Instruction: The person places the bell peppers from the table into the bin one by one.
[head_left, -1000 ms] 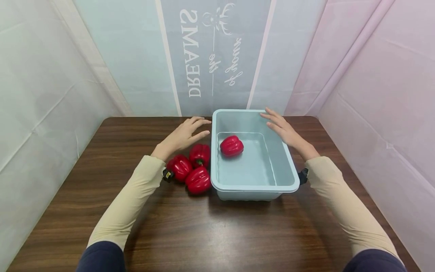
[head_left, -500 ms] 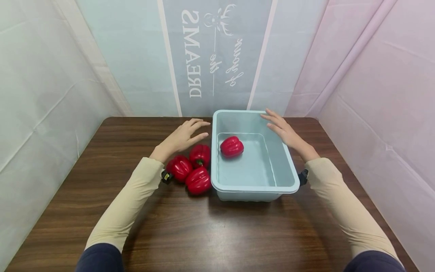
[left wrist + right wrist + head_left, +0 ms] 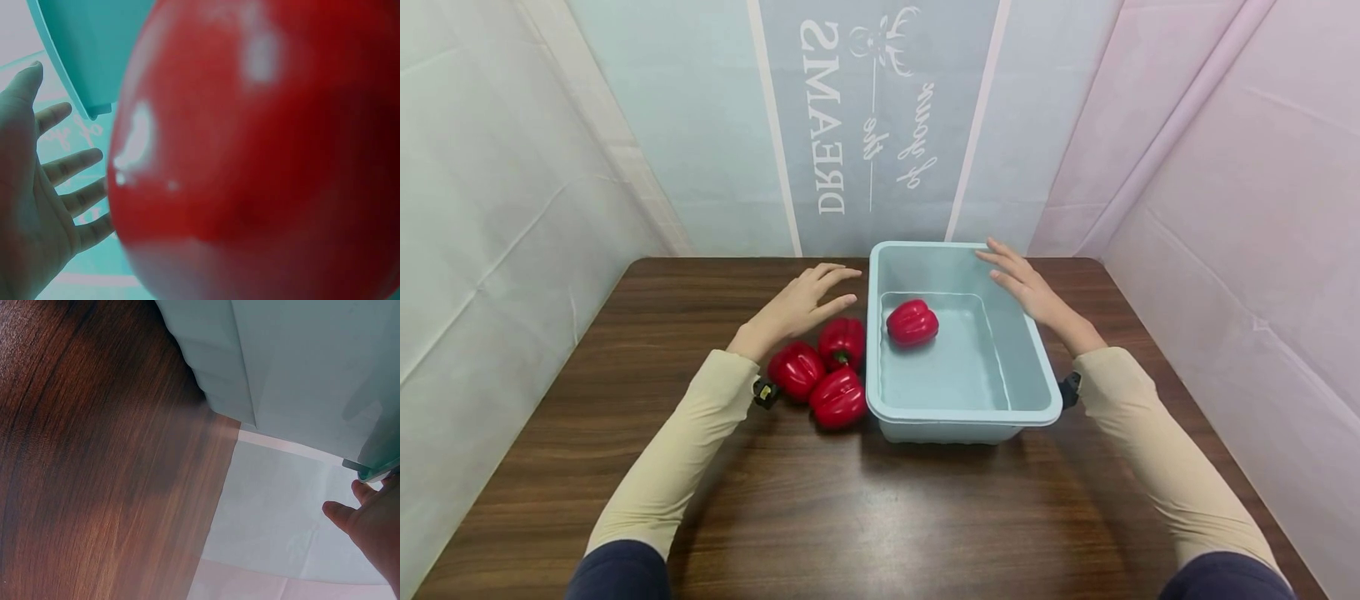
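Note:
A pale blue plastic bin (image 3: 962,416) holds one red bell pepper (image 3: 912,322) lying on its side toward the left wall. Three more red peppers are bunched on the table against the bin's left side: a rear one (image 3: 842,341), a left one (image 3: 796,371) and a front one (image 3: 838,400). Just behind them, my left hand (image 3: 797,304) hovers with fingers spread and holds nothing. In the left wrist view a red pepper (image 3: 250,150) fills most of the picture, beside the spread fingers. My right hand (image 3: 1026,287) extends over the bin's right rim, fingers loosely straight, holding nothing.
The dark wood-grain table (image 3: 880,517) reaches back to a printed curtain (image 3: 865,125). White sheeting (image 3: 1240,250) hangs along both sides. A small black wrist camera (image 3: 765,392) sits beside the left pepper.
My left hand has drifted slightly left, away from the bin's rim. The right hand, bin and peppers stay in place.

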Demonstrator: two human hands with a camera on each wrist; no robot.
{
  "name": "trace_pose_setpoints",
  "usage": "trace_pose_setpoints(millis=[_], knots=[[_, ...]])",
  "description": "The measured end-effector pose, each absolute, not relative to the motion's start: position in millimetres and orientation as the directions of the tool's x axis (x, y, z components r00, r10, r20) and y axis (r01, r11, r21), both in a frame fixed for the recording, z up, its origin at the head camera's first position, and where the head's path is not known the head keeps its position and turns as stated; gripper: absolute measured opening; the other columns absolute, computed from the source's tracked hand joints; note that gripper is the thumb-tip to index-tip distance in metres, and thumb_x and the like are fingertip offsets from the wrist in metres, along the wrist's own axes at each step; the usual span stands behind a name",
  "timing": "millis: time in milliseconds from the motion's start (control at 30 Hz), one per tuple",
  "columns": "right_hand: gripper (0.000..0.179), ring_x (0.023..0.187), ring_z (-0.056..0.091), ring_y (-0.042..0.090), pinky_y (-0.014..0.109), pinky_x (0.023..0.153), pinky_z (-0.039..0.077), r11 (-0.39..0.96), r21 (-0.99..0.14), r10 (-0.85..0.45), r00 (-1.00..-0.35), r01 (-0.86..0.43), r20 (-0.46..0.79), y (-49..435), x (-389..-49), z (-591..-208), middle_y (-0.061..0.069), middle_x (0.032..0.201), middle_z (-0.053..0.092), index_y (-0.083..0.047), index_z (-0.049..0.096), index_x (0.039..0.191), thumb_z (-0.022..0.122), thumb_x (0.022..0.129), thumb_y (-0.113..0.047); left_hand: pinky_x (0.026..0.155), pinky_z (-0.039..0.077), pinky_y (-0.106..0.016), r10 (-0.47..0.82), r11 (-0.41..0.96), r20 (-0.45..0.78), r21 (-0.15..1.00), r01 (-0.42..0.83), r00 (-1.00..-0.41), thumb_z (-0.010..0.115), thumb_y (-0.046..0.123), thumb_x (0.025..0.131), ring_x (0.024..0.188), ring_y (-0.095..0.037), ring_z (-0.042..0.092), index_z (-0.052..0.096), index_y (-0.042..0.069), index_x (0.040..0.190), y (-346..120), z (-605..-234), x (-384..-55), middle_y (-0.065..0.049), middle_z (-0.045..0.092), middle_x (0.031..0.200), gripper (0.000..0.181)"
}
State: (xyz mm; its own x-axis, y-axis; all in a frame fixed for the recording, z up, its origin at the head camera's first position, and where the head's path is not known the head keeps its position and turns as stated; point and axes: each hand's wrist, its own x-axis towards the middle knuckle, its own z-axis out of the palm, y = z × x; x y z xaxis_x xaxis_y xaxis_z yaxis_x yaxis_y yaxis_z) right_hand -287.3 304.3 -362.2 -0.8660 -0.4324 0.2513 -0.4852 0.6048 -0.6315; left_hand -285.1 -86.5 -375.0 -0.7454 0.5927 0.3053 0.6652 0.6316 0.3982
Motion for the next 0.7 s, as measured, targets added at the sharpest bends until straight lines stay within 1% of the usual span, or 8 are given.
trace_pose_setpoints(millis=[67,167,300,400,567,700], knots=[[0.043,0.141,0.006,0.038,0.061,0.109,0.004,0.607,-0.636,-0.425,-0.871,-0.476,0.246,302.2,-284.0,-358.3,0.015,0.154,0.012,-0.005,0.037,0.141,0.038,0.099,-0.017,0.104,0.034,-0.044,0.592,0.633,0.305,0.397,0.665,-0.746,0.05,0.045,0.092,0.124,-0.022,0.04,0.042,0.027,0.138,-87.1,-376.4,-285.1,-0.001,0.043,0.136,0.049],[0.042,0.14,0.006,0.04,0.062,0.108,0.004,0.601,-0.649,-0.421,-0.875,-0.467,0.239,294.5,-272.5,-345.9,0.019,0.153,0.013,0.001,0.037,0.139,0.038,0.098,-0.012,0.104,0.033,-0.044,0.594,0.633,0.3,0.398,0.664,-0.746,0.046,0.051,0.092,0.125,-0.022,0.04,0.041,0.03,0.138,-88.4,-378.1,-285.1,0.0,0.043,0.137,0.051],[0.042,0.139,0.005,0.042,0.063,0.107,0.003,0.596,-0.661,-0.421,-0.878,-0.456,0.227,287.1,-261.5,-334.8,0.026,0.15,0.013,0.007,0.036,0.137,0.037,0.097,-0.007,0.104,0.033,-0.045,0.593,0.635,0.291,0.404,0.658,-0.751,0.045,0.052,0.092,0.125,-0.022,0.039,0.04,0.032,0.138,-89.5,-379.6,-284.1,0.001,0.043,0.137,0.051],[0.042,0.139,0.005,0.042,0.062,0.108,0.003,0.601,-0.658,-0.42,-0.88,-0.454,0.224,285.9,-260.3,-333.4,0.026,0.15,0.013,0.008,0.035,0.137,0.036,0.098,-0.007,0.104,0.033,-0.046,0.592,0.64,0.286,0.401,0.655,-0.753,0.046,0.051,0.092,0.125,-0.023,0.039,0.04,0.032,0.138,-89.9,-380.2,-283.1,0.0,0.042,0.137,0.051],[0.042,0.14,0.005,0.041,0.062,0.108,0.003,0.6,-0.659,-0.418,-0.88,-0.455,0.227,285.9,-261.3,-333.5,0.023,0.151,0.013,0.006,0.037,0.137,0.038,0.097,-0.007,0.104,0.033,-0.046,0.595,0.64,0.28,0.402,0.655,-0.753,0.049,0.047,0.092,0.125,-0.023,0.039,0.04,0.03,0.138,-89.5,-381.5,-282.2,0.0,0.042,0.137,0.05],[0.042,0.14,0.006,0.041,0.062,0.108,0.004,0.597,-0.659,-0.419,-0.878,-0.458,0.231,286.4,-261.7,-334.5,0.023,0.152,0.013,0.006,0.037,0.137,0.038,0.097,-0.006,0.104,0.033,-0.046,0.597,0.645,0.269,0.4,0.651,-0.756,0.048,0.048,0.092,0.125,-0.023,0.038,0.039,0.03,0.139,-89.6,-382.9,-281.0,0.0,0.042,0.138,0.05]])
